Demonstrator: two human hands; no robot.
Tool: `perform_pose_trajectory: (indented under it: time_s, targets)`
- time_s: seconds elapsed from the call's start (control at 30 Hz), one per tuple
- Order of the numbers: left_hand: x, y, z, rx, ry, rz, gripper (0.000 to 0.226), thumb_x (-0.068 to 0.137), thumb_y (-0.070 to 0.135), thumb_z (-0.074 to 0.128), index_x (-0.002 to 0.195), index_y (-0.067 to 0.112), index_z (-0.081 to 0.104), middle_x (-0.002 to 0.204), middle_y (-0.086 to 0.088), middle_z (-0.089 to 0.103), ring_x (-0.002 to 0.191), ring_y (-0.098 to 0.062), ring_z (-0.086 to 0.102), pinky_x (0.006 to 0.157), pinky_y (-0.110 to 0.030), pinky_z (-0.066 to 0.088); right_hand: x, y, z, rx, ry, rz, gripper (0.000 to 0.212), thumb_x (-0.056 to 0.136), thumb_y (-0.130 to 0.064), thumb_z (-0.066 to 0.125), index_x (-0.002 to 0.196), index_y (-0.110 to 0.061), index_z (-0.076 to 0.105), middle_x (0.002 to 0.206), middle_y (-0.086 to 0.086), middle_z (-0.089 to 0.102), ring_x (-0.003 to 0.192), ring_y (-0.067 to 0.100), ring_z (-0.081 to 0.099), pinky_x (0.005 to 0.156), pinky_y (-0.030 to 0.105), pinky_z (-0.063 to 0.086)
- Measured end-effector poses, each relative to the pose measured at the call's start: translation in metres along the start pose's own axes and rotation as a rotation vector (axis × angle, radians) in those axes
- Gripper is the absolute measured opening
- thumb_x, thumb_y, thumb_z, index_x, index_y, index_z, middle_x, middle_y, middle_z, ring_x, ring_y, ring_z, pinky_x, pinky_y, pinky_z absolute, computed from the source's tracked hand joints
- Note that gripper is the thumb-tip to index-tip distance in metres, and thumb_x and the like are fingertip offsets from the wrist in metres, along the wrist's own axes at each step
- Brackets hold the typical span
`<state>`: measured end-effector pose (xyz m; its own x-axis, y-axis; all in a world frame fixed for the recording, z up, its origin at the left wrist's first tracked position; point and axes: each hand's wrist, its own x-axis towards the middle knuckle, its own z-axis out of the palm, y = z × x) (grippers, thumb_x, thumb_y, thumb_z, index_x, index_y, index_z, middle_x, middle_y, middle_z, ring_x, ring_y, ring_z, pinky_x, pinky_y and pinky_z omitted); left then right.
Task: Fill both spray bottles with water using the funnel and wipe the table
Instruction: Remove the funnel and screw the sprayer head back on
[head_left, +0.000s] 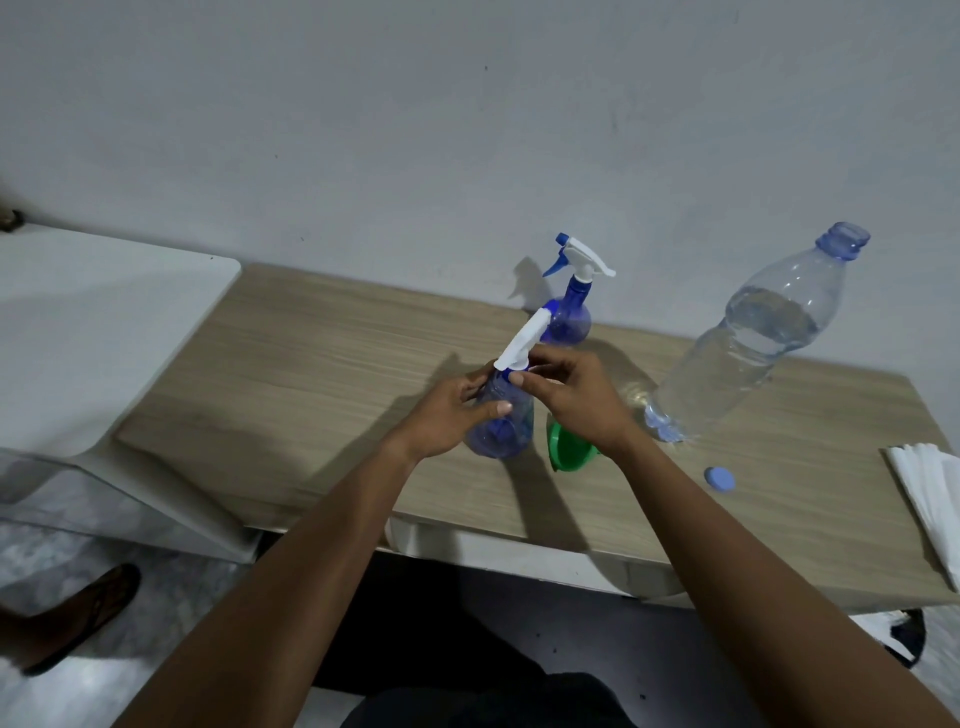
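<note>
Two hands working on nearer spray bottle (501, 426), middle of surface (311, 364): left hand (452, 415) gripping body, right hand (576, 400) pinching collar under trigger head (522, 343). Risk: uncapped water bottle (753, 343) standing right, right forearm (727, 519) possibly knocking it over, flooding surface.

The left forearm (311, 545) and right forearm (727, 519), both bare, reach up from the lower edge and converge at the middle. The left hand (447, 415) is curled round a bottle (501, 431), with its thumb laid across the front and its fingers hidden behind. The right hand (576, 400) comes in from the other side, back of the hand up, wrist bent slightly inward. Its thumb and fingertips pinch the bottle's neck just under the spray head (522, 340). The 2 thumbs lie close together.
</note>
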<state>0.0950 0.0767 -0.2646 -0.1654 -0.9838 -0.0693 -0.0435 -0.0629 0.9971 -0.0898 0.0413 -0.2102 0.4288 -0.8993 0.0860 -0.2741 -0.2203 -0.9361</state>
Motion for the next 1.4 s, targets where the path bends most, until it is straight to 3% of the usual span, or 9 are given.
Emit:
perform_pose_trajectory:
  time_s: [0.2, 0.4, 0.57, 0.73, 0.87, 1.03, 1.2, 1.3, 1.4]
  targets:
    - [0.001, -0.004, 0.002, 0.034, 0.036, 0.01, 0.051, 0.09, -0.004, 0.064, 0.138, 0.007, 0.053, 0.126, 0.002, 0.067, 0.119, -0.009, 0.06, 0.102, -0.023, 0.047, 0.003, 0.007, 0.014, 0.021, 0.143, 0.056, 0.03, 0.075, -0.022, 0.087, 0.089, -0.012, 0.063, 0.091, 0.009, 0.072, 0.088, 0.027, 0.072, 0.085, 0.049, 0.059]
    - [-0.002, -0.001, 0.004, 0.055, 0.058, 0.035, 0.046, 0.089, 0.003, 0.068, 0.134, 0.012, 0.06, 0.123, 0.003, 0.07, 0.117, -0.008, 0.062, 0.1, -0.023, 0.048, -0.003, 0.004, 0.016, 0.008, 0.203, 0.032, 0.045, 0.065, -0.029, 0.095, 0.089, -0.01, 0.062, 0.086, 0.003, 0.074, 0.084, 0.018, 0.074, 0.078, 0.033, 0.061]
    - [-0.003, 0.0, 0.004, -0.006, 0.053, 0.013, 0.051, 0.087, 0.004, 0.071, 0.132, 0.025, 0.059, 0.123, 0.009, 0.07, 0.12, -0.011, 0.062, 0.103, -0.028, 0.048, -0.006, 0.008, 0.0, 0.103, 0.107, 0.064, 0.032, 0.079, -0.004, 0.083, 0.106, -0.003, 0.065, 0.099, 0.001, 0.076, 0.094, 0.007, 0.074, 0.082, 0.019, 0.056]
    - [-0.002, 0.0, 0.004, -0.041, 0.04, 0.019, 0.053, 0.088, -0.004, 0.066, 0.138, 0.007, 0.054, 0.123, 0.005, 0.069, 0.116, -0.008, 0.064, 0.094, -0.02, 0.05, -0.003, 0.007, -0.007, 0.108, -0.022, 0.034, 0.03, 0.088, -0.002, 0.074, 0.116, -0.014, 0.07, 0.111, 0.002, 0.075, 0.106, 0.015, 0.071, 0.093, 0.028, 0.056]
    - [-0.003, 0.001, 0.007, -0.03, 0.061, 0.03, 0.052, 0.089, -0.001, 0.067, 0.138, 0.011, 0.055, 0.126, 0.003, 0.068, 0.118, -0.01, 0.063, 0.096, -0.02, 0.049, 0.003, 0.006, -0.005, 0.006, -0.086, -0.01, 0.023, 0.092, -0.008, 0.072, 0.115, -0.006, 0.073, 0.111, 0.009, 0.075, 0.106, 0.022, 0.071, 0.096, 0.031, 0.056]
    - [-0.003, -0.004, 0.008, -0.001, 0.092, 0.026, 0.051, 0.088, 0.005, 0.069, 0.136, 0.018, 0.058, 0.123, 0.005, 0.07, 0.117, -0.013, 0.063, 0.095, -0.02, 0.049, 0.002, 0.005, 0.01, -0.006, 0.089, 0.02, 0.023, 0.081, -0.011, 0.084, 0.095, -0.011, 0.066, 0.095, 0.008, 0.071, 0.089, 0.021, 0.07, 0.085, 0.031, 0.059]
    - [-0.004, -0.003, 0.008, 0.011, 0.114, 0.027, 0.049, 0.087, 0.004, 0.071, 0.134, 0.013, 0.061, 0.12, 0.001, 0.071, 0.114, -0.008, 0.064, 0.092, -0.019, 0.05, -0.001, 0.006, 0.022, 0.048, 0.171, 0.019, 0.04, 0.074, -0.016, 0.089, 0.098, -0.003, 0.059, 0.09, 0.01, 0.067, 0.081, 0.01, 0.069, 0.082, 0.034, 0.059]
    - [-0.005, -0.002, 0.006, 0.023, 0.107, 0.024, 0.052, 0.086, 0.005, 0.073, 0.135, 0.016, 0.06, 0.124, 0.001, 0.07, 0.118, -0.011, 0.063, 0.093, -0.019, 0.049, 0.0, 0.004, 0.009, 0.074, 0.084, 0.032, 0.038, 0.074, -0.012, 0.089, 0.098, -0.001, 0.062, 0.097, 0.013, 0.071, 0.091, 0.023, 0.073, 0.085, 0.034, 0.06]
    - [-0.005, 0.002, 0.007, 0.019, 0.106, 0.035, 0.055, 0.084, 0.0, 0.072, 0.133, 0.021, 0.058, 0.122, 0.005, 0.069, 0.111, -0.001, 0.064, 0.091, -0.015, 0.048, 0.001, 0.004, -0.005, 0.106, -0.031, 0.068, 0.029, 0.084, -0.004, 0.079, 0.11, -0.003, 0.067, 0.105, 0.005, 0.074, 0.1, 0.017, 0.073, 0.09, 0.03, 0.057]
